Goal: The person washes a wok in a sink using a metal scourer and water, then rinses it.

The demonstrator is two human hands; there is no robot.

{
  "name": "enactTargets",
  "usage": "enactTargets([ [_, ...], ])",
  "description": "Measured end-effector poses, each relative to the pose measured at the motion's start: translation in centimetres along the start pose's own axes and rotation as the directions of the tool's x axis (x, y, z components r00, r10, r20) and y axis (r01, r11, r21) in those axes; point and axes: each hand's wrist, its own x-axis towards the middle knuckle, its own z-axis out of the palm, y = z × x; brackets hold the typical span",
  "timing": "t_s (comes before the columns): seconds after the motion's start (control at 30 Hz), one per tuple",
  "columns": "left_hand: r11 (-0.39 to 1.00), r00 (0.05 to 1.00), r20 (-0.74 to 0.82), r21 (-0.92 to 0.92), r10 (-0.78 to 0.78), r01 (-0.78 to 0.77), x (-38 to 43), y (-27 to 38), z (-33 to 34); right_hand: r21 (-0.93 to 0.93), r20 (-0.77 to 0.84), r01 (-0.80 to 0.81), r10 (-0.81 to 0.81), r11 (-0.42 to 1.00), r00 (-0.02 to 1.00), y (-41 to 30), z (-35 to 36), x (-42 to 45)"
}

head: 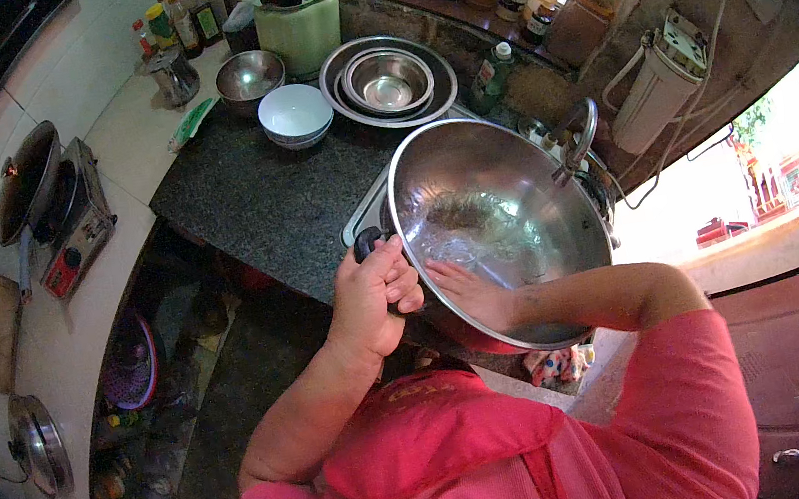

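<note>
A large shiny metal wok [558, 244] with some water in it is tilted over the sink [364, 212], under the curved metal faucet [587, 130]. My left hand [378, 286] is closed around the wok's black side handle [367, 243]. Inside the wok, my right hand [477, 296] lies flat against the near inner wall, its fingers extended and partly in the water. Whether anything is under the right palm cannot be seen.
Behind the wok stand nested metal basins [389, 84], stacked white bowls [295, 115] and a metal bowl [251, 80]. A green dish soap bottle [493, 78] is near the faucet. At left are a portable gas stove [78, 223] and a pan [27, 181].
</note>
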Motion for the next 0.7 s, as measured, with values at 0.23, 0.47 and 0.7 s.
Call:
enactTargets([
  [0.23,0.999,0.996,0.071,0.002,-0.054,0.054,0.2,0.0,-0.3,-0.181,-0.168,-0.584,0.560,0.791,0.811,7.7,0.3,-3.4],
  [0.47,0.999,0.997,0.073,0.008,-0.040,0.039,0.1,0.3,-1.1,0.043,-0.350,-0.033,0.046,0.999,0.936,0.3,-2.8,5.3],
  [0.7,0.999,0.995,0.085,0.009,-0.053,0.052,-0.3,0.7,-1.3,-0.172,0.317,-0.087,0.138,0.981,0.938,2.7,-15.7,12.2],
])
